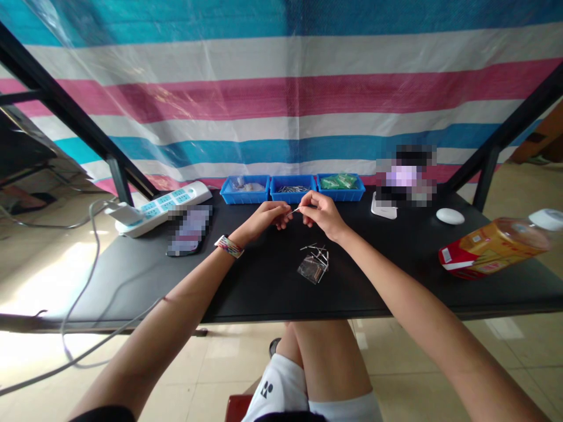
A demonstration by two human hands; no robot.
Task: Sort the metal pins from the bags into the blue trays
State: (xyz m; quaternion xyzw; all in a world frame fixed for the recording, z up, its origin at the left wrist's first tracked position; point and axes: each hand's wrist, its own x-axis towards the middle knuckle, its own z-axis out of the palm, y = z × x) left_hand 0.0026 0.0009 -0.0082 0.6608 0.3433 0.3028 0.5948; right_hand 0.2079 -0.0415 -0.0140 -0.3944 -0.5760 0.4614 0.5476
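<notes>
My left hand (pixel 269 217) and my right hand (pixel 320 212) meet above the black table (pixel 132 269), just in front of the middle blue bin (pixel 292 189). Both pinch the ends of a thin metal pin (pixel 296 209) held between them. A colourful band sits on my left wrist (pixel 229 246). Nearer to me on the table lies a small clear plastic bag (pixel 313 268) with several loose metal pins (pixel 317 251) beside it.
Three blue bins stand in a row at the back: left (pixel 244 190), middle, and right (pixel 340 186) with green items. A white power strip (pixel 160 206), a phone (pixel 190 230), a white stand (pixel 383 206), a white mouse (pixel 450 216) and a lying bottle (pixel 497 246) are around.
</notes>
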